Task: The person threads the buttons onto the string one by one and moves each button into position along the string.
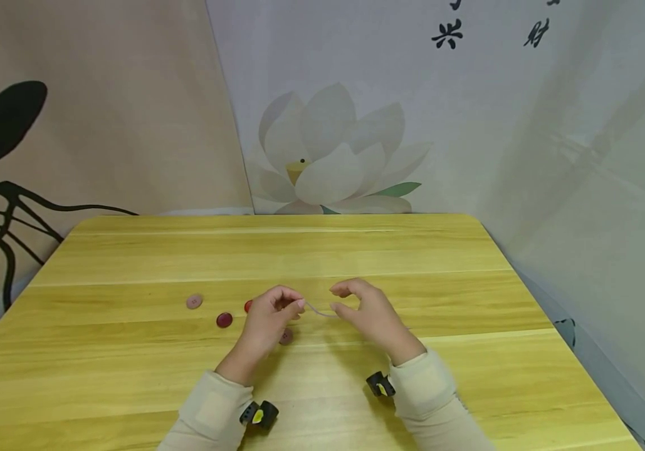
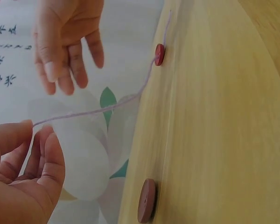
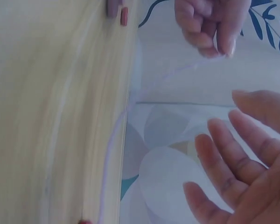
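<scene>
My left hand [image 1: 270,321] pinches the end of a thin lilac string [image 1: 320,312] between thumb and fingertips. From there the string [image 2: 86,113] sags down to the table, where it meets a red button [image 2: 159,54] and runs on past it; it seems to pass through the button. My right hand [image 1: 368,314] hovers beside the string with its fingers apart, holding nothing. In the head view that hand hides the button on the string. A brownish-pink button [image 1: 286,336] lies near my left wrist, and a bright red button [image 1: 248,305] is partly covered by my left hand.
Left of my left hand, a dark red button [image 1: 224,320] and a pale pink button [image 1: 194,301] lie on the wooden table [image 1: 130,263]. Behind the table hangs a printed cloth backdrop [image 1: 333,138]. Each sleeve carries a small black wrist camera [image 1: 380,384].
</scene>
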A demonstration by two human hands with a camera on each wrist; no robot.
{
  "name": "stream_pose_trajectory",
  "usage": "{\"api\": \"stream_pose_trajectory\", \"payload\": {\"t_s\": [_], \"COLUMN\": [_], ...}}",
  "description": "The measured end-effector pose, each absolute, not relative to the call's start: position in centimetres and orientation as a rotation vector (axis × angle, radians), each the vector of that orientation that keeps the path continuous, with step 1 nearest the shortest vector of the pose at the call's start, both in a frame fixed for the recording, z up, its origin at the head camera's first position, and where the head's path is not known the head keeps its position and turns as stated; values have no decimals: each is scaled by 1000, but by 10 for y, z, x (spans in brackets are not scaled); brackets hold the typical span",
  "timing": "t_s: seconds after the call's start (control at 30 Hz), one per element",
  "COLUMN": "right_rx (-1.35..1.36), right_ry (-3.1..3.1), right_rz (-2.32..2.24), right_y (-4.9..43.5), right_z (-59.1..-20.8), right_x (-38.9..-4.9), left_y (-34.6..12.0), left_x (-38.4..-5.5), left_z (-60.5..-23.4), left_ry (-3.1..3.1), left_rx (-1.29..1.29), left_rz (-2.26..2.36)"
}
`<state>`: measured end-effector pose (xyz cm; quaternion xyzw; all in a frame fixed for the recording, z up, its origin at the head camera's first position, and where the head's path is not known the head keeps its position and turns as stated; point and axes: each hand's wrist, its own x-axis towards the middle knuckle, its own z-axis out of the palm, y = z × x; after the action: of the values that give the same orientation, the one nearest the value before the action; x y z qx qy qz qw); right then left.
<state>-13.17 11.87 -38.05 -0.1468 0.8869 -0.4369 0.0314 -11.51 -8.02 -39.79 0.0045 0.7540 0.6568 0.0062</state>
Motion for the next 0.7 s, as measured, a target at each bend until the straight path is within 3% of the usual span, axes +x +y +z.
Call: {"api": "stream_pose_trajectory", "payload": {"t_s": [0.7], "right_rx": [-624], "right_ry": [2667], "right_rz": [-1383], "right_y": [94], "right_z": [-379], "right_x": [-125], "left_y": [-79], "left_x": [-112], "left_z": [-394], "left_ry": [2236], "left_rx": [-25], "left_rz": [2093]}}
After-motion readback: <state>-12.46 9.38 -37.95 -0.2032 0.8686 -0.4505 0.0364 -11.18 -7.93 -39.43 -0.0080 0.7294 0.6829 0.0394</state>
